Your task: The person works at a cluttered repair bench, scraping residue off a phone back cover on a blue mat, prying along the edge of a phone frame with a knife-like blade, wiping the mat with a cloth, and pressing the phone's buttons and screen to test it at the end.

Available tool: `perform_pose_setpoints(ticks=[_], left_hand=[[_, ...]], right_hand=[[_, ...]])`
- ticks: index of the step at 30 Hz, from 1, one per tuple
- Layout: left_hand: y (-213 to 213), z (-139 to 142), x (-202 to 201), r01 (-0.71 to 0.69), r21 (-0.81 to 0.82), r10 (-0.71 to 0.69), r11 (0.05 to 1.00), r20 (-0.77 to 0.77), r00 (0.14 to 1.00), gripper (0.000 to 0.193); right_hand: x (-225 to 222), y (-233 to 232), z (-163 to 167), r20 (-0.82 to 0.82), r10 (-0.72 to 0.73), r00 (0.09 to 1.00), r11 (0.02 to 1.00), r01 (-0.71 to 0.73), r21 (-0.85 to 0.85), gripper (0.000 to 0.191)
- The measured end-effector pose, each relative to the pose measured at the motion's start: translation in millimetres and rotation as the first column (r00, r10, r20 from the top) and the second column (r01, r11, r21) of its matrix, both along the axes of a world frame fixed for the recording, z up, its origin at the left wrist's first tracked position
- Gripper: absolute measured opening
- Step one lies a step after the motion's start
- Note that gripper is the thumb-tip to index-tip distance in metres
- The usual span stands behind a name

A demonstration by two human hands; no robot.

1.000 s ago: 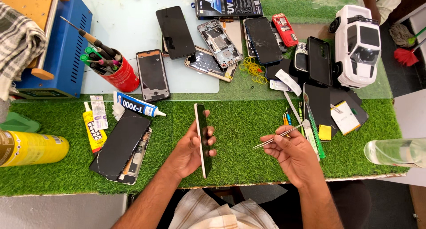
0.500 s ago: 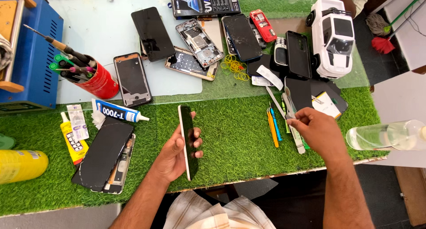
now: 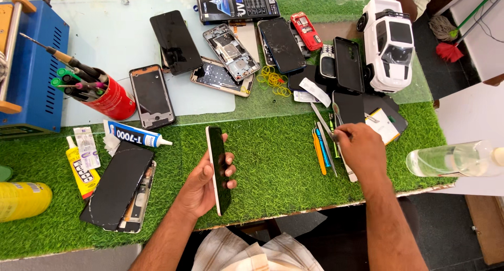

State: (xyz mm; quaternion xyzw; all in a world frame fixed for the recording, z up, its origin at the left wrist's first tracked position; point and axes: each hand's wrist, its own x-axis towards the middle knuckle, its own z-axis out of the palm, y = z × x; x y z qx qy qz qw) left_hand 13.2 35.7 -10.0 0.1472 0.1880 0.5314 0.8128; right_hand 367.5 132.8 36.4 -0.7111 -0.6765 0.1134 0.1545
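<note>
**Phone held on edge, other hand at the tool row**

We see the left hand (image 3: 202,184) holding a slim black smartphone (image 3: 218,168) on its edge above the green artificial-grass bench (image 3: 273,161), near the front middle. The fingers wrap around the phone's right side, with the thumb behind it, so the grip is closed on the phone. Its dark screen faces right.

The right hand (image 3: 362,150) is down on the bench to the right, resting over a row of thin hand tools: an orange plastic pry tool (image 3: 318,150), a blue one beside it, and metal tweezers (image 3: 321,122) reaching away toward the far side. The fingers are curled at the far end of the hand around the tools there, but we cannot tell whether they actually grip one.

To the left of the held phone lies a cracked black phone screen on its frame (image 3: 118,184), with a white-and-blue glue tube (image 3: 134,135) just beyond it and a yellow glue tube (image 3: 80,168) to its left. A red cup of screwdrivers (image 3: 107,95) stands farther left, next to a blue metal machine (image 3: 31,71). On the far side lie several opened phones and back covers. A white toy car (image 3: 388,43) stands at the far right, a small red toy car (image 3: 306,29) to its left, and a clear plastic bottle (image 3: 457,160) lies at the bench's right edge.
</note>
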Motion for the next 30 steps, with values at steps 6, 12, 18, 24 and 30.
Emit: perform_pose_setpoints(ticks=[6, 12, 18, 24, 30], left_hand=[[0.0, 0.2, 0.3, 0.003, 0.017, -0.003, 1.000, 0.007, 1.000, 0.112], [-0.6, 0.4, 0.9, -0.004, 0.019, 0.004, 1.000, -0.002, 1.000, 0.112], [0.0, -0.5, 1.4, 0.004, -0.003, -0.004, 1.000, -0.027, 1.000, 0.114], [-0.3, 0.4, 0.6, 0.009, 0.005, -0.009, 1.000, -0.018, 1.000, 0.113], [0.3, 1.1, 0.7, 0.002, 0.006, -0.002, 1.000, -0.018, 1.000, 0.113]], right_hand=[[-26.1, 31.1, -27.1, 0.061, 0.135, 0.989, 0.977, -0.144, 0.158, 0.017], [-22.0, 9.4, -3.0, 0.056, 0.100, 0.993, 0.981, -0.108, 0.164, 0.016], [-6.5, -37.3, 18.9, -0.522, -0.165, 0.837, 0.969, 0.039, -0.244, 0.024], [11.9, -56.2, 6.2, -0.981, -0.192, 0.005, 0.973, -0.127, -0.191, 0.026], [-10.2, -50.0, -11.6, -0.957, 0.052, -0.285, 0.989, -0.115, 0.088, 0.041]])
